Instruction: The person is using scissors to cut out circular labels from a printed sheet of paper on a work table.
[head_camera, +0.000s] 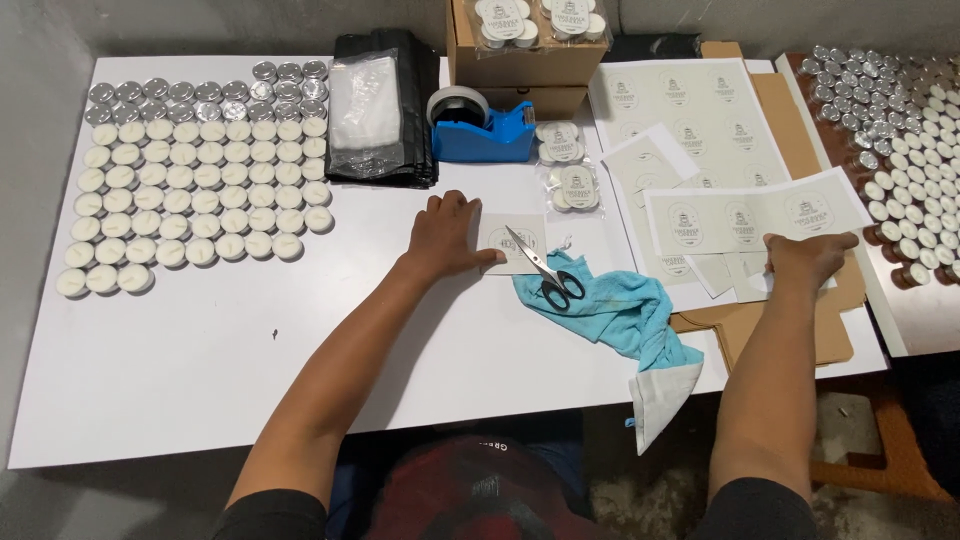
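My left hand (442, 235) rests palm down on the white table (200, 340), its fingertips touching the left edge of a small cut label (510, 240). Black-handled scissors (545, 270) lie across that label and a blue cloth (620, 310). My right hand (805, 260) grips the lower right corner of a label sheet (750, 215) with round printed labels. More label sheets (680, 100) lie behind it.
Rows of white tealight candles (190, 190) fill the left of the table. A blue tape dispenser (480, 125), black bag stack (385, 110), cardboard box (520, 60), small packed candle bags (570, 165) and a tray of candles (900, 130) at far right surround the work area.
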